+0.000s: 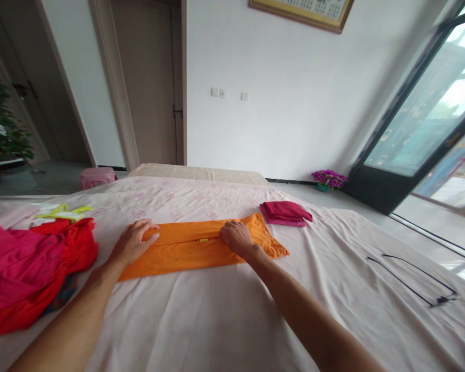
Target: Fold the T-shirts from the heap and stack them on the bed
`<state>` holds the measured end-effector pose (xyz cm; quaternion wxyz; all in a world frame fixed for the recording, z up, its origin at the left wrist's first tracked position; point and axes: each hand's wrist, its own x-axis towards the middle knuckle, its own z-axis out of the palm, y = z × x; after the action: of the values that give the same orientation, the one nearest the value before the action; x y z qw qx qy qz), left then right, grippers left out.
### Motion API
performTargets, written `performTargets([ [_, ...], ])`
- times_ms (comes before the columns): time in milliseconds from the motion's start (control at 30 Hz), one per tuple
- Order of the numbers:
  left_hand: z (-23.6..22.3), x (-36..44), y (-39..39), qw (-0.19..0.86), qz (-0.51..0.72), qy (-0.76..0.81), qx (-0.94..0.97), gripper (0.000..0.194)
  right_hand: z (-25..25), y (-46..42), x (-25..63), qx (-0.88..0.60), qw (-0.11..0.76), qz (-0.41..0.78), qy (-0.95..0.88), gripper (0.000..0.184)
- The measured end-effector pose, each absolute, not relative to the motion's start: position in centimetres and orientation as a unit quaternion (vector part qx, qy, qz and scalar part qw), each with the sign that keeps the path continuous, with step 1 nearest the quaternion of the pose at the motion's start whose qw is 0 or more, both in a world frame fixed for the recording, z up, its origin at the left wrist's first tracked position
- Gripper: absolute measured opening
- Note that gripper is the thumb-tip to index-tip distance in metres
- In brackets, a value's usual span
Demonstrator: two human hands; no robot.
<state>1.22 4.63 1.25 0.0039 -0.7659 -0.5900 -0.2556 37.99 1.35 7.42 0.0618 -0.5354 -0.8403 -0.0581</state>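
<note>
An orange garment (178,258) lies folded into a long strip across the bed, with a small yellow label (204,240) near its middle. My left hand (135,242) rests at the strip's left end, thumb and fingers apart. Further right, my right hand (238,237) has its fingers bent down and closed on the orange cloth; the fingertips are partly hidden. Beyond that hand the cloth's right end is wrinkled and flares to a point. Just behind this end sits a folded dark red garment (284,212).
Pink and red clothes (27,263) are heaped at the left on the pale bed sheet (186,320). Black-framed glasses (414,279) lie at the right. A pink stool (98,177) and a pot of purple flowers (328,179) stand on the floor beyond the bed.
</note>
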Motion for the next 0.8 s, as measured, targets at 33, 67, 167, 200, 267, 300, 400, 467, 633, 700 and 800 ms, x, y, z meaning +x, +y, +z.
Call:
performTargets([
  [33, 1.3, 1.1, 4.7, -0.005, -0.269, -0.582, -0.767, 0.042, 7.3, 1.4, 38.0, -0.538, 0.068, -0.061, -0.838, 0.028],
  [67, 1.3, 1.0, 4.7, -0.012, -0.274, -0.578, -0.768, 0.039, 7.1, 1.4, 38.1, -0.54, 0.078, -0.064, -0.836, 0.027],
  [167, 1.7, 1.2, 4.6, -0.017, -0.252, -0.59, -0.767, 0.038, 6.7, 1.3, 38.5, -0.534, 0.114, -0.064, -0.835, 0.024],
  [200, 1.8, 1.3, 4.5, -0.013, -0.242, -0.602, -0.761, 0.038, 6.6, 1.2, 38.7, -0.529, 0.124, -0.059, -0.838, 0.022],
  [267, 2.2, 1.7, 4.3, 0.002, -0.22, -0.629, -0.746, 0.037, 6.4, 1.0, 39.1, -0.517, 0.139, -0.041, -0.844, 0.02],
  [300, 2.4, 1.8, 4.1, 0.015, -0.209, -0.641, -0.738, 0.036, 6.3, 0.9, 39.3, -0.512, 0.147, -0.029, -0.846, 0.019],
  [400, 2.9, 2.4, 3.6, 0.068, -0.175, -0.667, -0.721, 0.031, 6.4, 1.1, 39.9, -0.526, 0.189, 0.012, -0.829, 0.023],
  [467, 2.9, 2.6, 3.6, 0.096, -0.168, -0.657, -0.728, 0.028, 6.5, 1.4, 40.3, -0.548, 0.212, 0.025, -0.809, 0.03],
  [633, 1.2, 2.2, 4.6, 0.059, -0.178, -0.572, -0.799, 0.046, 5.5, 2.4, 41.4, -0.551, 0.126, 0.008, -0.825, 0.046],
  [700, 0.6, 1.9, 4.9, 0.044, -0.148, -0.576, -0.802, 0.052, 4.7, 2.6, 41.9, -0.552, 0.073, 0.0, -0.83, 0.047],
  [800, 0.3, 1.8, 4.7, 0.057, -0.097, -0.617, -0.779, 0.057, 4.0, 2.8, 43.0, -0.578, 0.044, -0.017, -0.815, 0.047],
])
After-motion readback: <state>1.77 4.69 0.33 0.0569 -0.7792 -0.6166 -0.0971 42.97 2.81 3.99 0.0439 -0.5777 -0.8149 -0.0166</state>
